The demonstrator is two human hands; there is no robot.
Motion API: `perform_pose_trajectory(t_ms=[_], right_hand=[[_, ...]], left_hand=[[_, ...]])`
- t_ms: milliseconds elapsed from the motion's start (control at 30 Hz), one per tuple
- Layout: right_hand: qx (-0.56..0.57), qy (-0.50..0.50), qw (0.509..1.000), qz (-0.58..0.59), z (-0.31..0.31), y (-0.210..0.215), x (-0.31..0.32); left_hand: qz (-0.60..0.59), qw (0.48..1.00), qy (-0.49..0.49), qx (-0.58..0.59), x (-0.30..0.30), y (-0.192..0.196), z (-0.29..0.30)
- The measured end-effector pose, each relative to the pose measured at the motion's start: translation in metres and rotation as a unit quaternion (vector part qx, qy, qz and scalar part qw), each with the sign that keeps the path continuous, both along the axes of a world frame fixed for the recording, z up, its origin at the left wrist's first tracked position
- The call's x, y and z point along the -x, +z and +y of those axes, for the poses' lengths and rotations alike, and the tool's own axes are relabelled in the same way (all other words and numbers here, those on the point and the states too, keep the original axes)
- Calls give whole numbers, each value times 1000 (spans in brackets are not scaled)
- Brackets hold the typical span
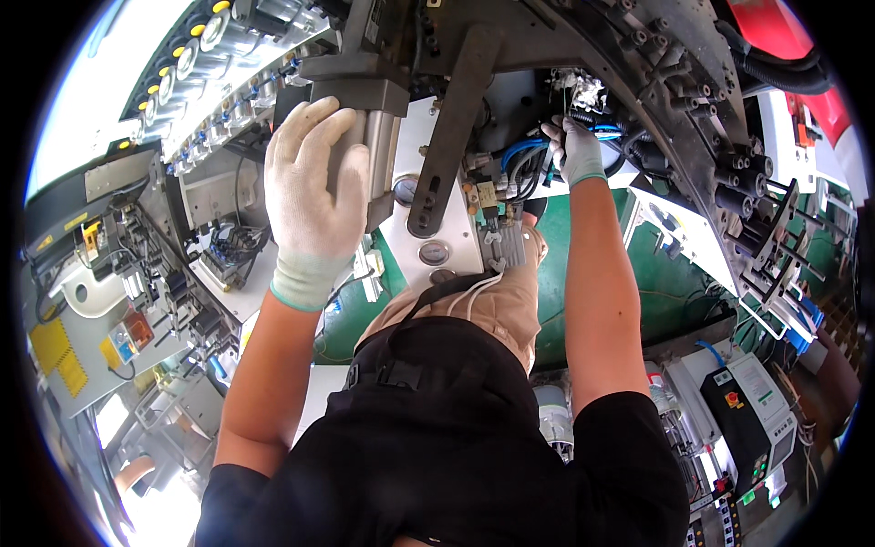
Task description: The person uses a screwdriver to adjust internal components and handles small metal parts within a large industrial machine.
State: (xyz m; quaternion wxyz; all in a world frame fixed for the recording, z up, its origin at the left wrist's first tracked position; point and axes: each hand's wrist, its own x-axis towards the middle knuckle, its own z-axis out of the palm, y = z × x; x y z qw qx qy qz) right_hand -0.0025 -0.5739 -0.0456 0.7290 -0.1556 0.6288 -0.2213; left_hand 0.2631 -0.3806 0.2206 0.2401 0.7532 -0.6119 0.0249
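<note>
Gloved and flat, the left hand (pixel 314 196) presses its palm and spread fingers against the face of a metal cylinder block (pixel 378 146), wrapped over it rather than pinching; the block hangs under a dark grey mounting cap (pixel 355 77) just above the fingertips. Behind and above both hands arches the machine's big dark ring frame (pixel 674 100), studded with bolts and fittings. A dark slotted steel bar (pixel 451 128) slants down just right of the left hand, between the two arms. Below that hand's wrist sits a white panel (pixel 428 205) with round gauges (pixel 434 252). The right hand (pixel 576 150), also in a white glove, reaches up well apart from the left, fingers closed among a bundle of black and blue hoses (pixel 524 155); exactly which one it grasps cannot be told. Just above its fingertips is a cluster of white cable ties (pixel 583 89)
</note>
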Motion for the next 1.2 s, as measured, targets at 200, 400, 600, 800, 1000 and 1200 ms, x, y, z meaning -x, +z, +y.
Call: perform_pose_trajectory(t_ms=[200,400,600,800,1000,1200], right_hand=[[-52,-60,990,-115,-3,-3,11],[57,34,998,-23,31,10,30],[121,67,990,-10,75,57,50],[173,127,967,-140,125,159,69],[144,137,959,-201,157,236,80],[286,229,930,-16,168,286,54]], left_hand=[[12,1000,-3,10,1,0,-2],[15,1000,-10,17,-1,0,0],[22,999,-8,29,0,1,0],[33,999,-11,35,1,11,-3],[52,996,-5,75,-2,7,2],[358,932,-53,36,47,43,20]])
